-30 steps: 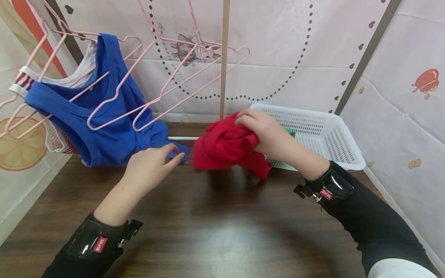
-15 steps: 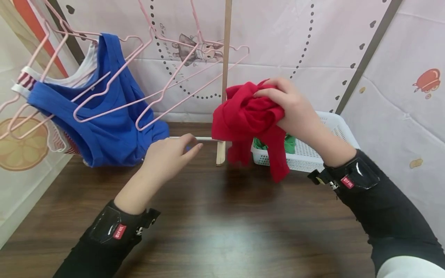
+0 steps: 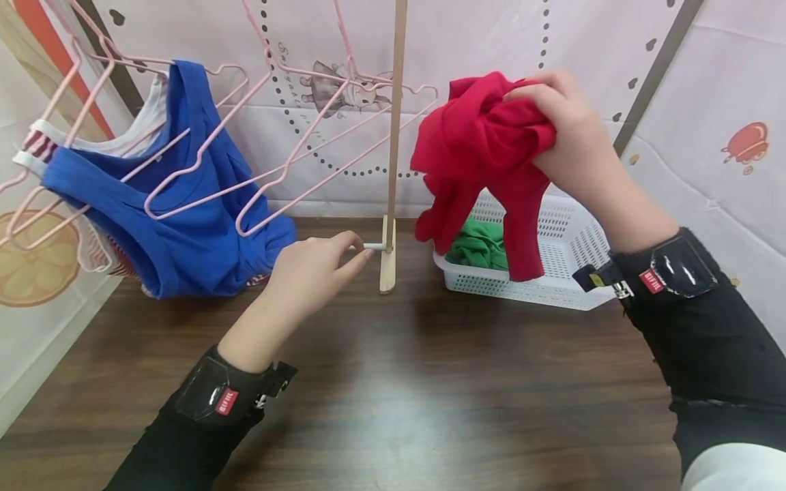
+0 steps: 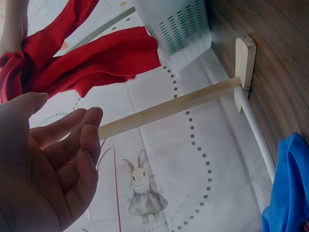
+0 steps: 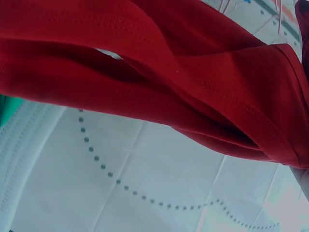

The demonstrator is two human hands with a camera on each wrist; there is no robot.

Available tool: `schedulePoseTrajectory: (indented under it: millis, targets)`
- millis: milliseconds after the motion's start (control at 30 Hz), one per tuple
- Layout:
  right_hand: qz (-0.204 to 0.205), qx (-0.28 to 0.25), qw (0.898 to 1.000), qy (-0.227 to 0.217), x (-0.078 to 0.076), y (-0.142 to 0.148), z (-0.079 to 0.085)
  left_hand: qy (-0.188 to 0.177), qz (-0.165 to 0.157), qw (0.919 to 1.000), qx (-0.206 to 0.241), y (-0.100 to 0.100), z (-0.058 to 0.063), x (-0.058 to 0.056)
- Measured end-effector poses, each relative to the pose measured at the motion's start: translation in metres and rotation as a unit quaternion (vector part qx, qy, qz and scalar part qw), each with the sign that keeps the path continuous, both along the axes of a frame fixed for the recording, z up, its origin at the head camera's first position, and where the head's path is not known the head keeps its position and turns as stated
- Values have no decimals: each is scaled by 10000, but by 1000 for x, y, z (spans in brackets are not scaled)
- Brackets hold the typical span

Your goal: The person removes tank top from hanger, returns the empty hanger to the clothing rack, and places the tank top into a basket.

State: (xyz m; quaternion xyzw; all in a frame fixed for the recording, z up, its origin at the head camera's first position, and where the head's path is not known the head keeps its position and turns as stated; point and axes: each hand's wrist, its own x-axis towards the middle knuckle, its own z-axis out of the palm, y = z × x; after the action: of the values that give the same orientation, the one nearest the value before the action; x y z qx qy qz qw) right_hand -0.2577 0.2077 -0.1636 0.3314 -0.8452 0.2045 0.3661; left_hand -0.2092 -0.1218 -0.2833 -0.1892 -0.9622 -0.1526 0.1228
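Note:
Bunched in my right hand is a red garment, gripped at its top with loose strips of cloth dangling over the white basket. In the right wrist view the red cloth spreads across most of the picture. My left hand hovers in front of the rack's foot, holding nothing. Its fingers are loosely bent with the thumb apart, as the left wrist view shows. Inside the basket lies a green cloth, partly covered by the red one in the head view.
A wooden post with a flat foot stands mid-table, joined to a white rod. Left of it hang a blue tank top, a striped garment behind it, and several pink hangers. Patterned cloth walls enclose the table.
My right hand has lifted the red garment from near the table up and to the right, over the basket. The left hand has shifted right, away from the blue tank top.

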Motion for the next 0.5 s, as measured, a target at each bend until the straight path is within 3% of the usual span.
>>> schedulePoseTrajectory:
  millis: [200, 500]
  targets:
    - [-702, -234, 9970, -214, -16, 8, 5, 102, -41, 9999, -85, 9, 1, -4]
    - [-1589, -642, 9833, -611, -49, 20, 7, -90, -121, 9999, -55, 18, 3, -5]
